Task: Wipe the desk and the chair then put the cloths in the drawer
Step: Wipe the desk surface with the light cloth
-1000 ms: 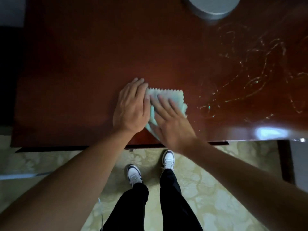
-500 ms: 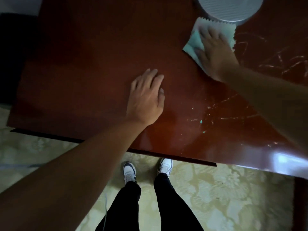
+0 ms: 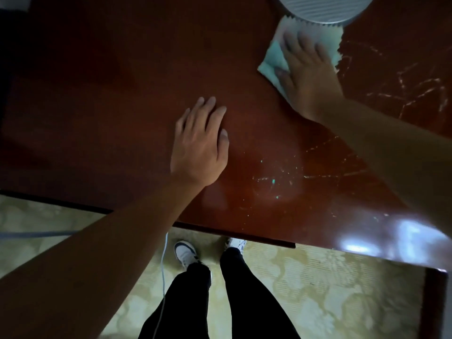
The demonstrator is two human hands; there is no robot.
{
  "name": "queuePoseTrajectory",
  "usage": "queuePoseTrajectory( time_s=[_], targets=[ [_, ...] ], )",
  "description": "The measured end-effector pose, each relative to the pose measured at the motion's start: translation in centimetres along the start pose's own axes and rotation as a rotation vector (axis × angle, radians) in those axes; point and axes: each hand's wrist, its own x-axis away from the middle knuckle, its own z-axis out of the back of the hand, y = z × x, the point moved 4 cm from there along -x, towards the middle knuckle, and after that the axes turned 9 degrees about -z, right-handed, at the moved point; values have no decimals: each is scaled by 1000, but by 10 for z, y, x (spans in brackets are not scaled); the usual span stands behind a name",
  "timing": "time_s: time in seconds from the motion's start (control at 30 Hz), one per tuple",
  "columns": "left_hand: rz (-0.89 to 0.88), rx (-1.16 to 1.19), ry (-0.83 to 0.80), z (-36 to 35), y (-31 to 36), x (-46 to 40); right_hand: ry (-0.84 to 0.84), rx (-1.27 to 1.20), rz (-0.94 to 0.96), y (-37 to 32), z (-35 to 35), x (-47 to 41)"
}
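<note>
Dark reddish-brown glossy desk [image 3: 122,99], pale mint-green cloth [image 3: 274,57] with zigzag edge, grey ribbed round object [image 3: 322,8], cream floral-patterned floor [image 3: 330,289], black trousers [image 3: 186,302], white shoes [image 3: 184,252]

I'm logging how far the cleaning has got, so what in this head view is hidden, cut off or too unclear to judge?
- Round grey ribbed object: cut off by the top edge; unidentifiable.
- Pale green zigzag-edged cloth: middle covered by the right hand.
- Dark red glossy wooden desk: left part too dim to judge; right edge cut off.
- Chair and drawer: not in view.
- Left hand: flat on the desk, no cloth showing beneath.
</note>
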Motion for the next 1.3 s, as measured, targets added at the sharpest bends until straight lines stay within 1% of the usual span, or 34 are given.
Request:
queuePoseTrajectory(
  time_s=[0.03,0.1,0.17,0.23,0.3,0.37,0.47,0.5,0.57,0.63,0.77,0.83,0.87,0.9,1.0,1.07,1.13,1.2,1.27,1.3],
  targets=[
    [3,5,4,0,0,0,0,6,17,-7,-3,11],
    [4,11,4,1,1,0,-21,51,118,-26,-11,52],
    [6,15,-2,1,1,-1,-94,112,238,-48,-25,113],
    [14,6,-5,2,0,-1,-138,111,301,-61,-34,161],
    [19,12,-8,2,0,-2,-167,89,334,-57,-33,165],
    [21,23,6,2,0,-1,-140,57,305,-47,-25,133],
    [22,32,33,1,-2,-2,-68,20,119,-32,-11,68],
    [21,29,37,1,-2,-1,-52,21,69,-29,-9,56],
    [13,29,39,0,-1,0,-35,28,38,-31,-11,56],
    [11,42,33,-1,-1,-1,-53,65,64,-44,-17,90],
    [2,25,15,-1,-3,-1,-168,133,221,-82,-34,188],
    [4,29,2,0,-2,-1,-199,144,263,-75,-31,183],
    [7,32,4,0,-3,-2,-172,138,242,-66,-27,166],
    [7,39,11,0,-2,-2,-128,114,177,-56,-22,144],
    [3,45,19,-1,-3,0,-40,22,-131,-15,-10,89],
    [5,52,12,-2,-3,-1,-8,17,-192,-18,-13,87],
    [8,71,1,-1,-4,-1,15,35,-148,-43,-19,116],
    [15,100,-23,2,-6,-1,20,32,-68,-77,-30,166],
    [18,163,-64,4,-8,-3,-21,25,21,-97,-40,207],
    [17,214,-88,6,-9,-4,-58,35,52,-97,-39,212]
  ],
)
